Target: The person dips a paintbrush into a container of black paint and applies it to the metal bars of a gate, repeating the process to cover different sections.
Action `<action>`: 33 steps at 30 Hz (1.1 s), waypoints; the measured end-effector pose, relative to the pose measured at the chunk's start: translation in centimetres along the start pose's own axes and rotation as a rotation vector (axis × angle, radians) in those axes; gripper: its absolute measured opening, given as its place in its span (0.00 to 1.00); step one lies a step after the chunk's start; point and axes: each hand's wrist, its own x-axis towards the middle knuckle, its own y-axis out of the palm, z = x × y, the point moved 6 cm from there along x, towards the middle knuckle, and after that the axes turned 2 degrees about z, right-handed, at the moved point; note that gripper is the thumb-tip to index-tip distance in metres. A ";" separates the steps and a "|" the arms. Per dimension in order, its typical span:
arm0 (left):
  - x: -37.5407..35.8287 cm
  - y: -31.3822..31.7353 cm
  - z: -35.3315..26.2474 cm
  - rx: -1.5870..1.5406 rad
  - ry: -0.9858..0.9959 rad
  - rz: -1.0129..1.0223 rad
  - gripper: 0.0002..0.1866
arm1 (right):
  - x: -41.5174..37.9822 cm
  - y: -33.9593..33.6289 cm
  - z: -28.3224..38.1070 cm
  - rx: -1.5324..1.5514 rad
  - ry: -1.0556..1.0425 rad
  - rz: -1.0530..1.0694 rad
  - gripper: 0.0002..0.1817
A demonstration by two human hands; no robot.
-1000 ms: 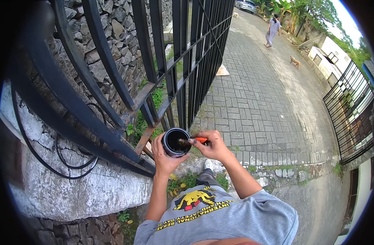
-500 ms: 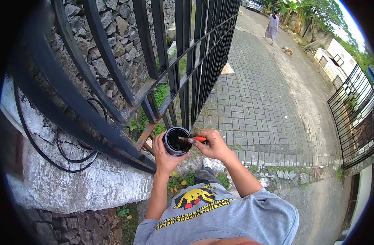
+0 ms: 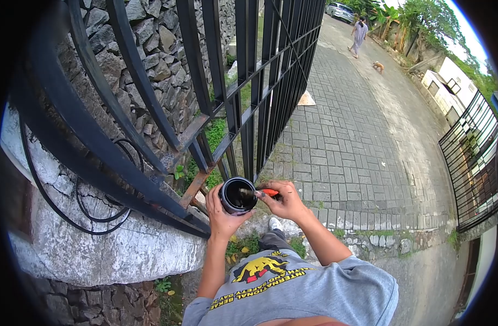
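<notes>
My left hand grips a small black paint can from below and behind, its open mouth tilted toward me. My right hand holds a paintbrush with an orange-red handle; its bristles rest at the can's rim, dipping inside. Both hands sit just in front of the black iron gate, near a rusty stretch of its lower rail.
A stone wall and a white plastered ledge with a black cable lie behind the gate at left. A paved brick lane runs ahead; a person and a dog are far off. Another black gate stands at right.
The can and brush have shifted slightly up and right with the view. The distant person and dog have walked farther away along the lane.
</notes>
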 end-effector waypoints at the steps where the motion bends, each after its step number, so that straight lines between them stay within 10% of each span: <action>1: 0.1 0.2 -0.1 0.010 0.000 -0.003 0.58 | 0.0 0.0 -0.2 -0.011 0.004 -0.002 0.09; 33: -0.4 -0.4 0.4 -0.104 -0.078 -0.027 0.57 | 0.0 -1.4 -0.1 -0.041 0.055 -0.227 0.08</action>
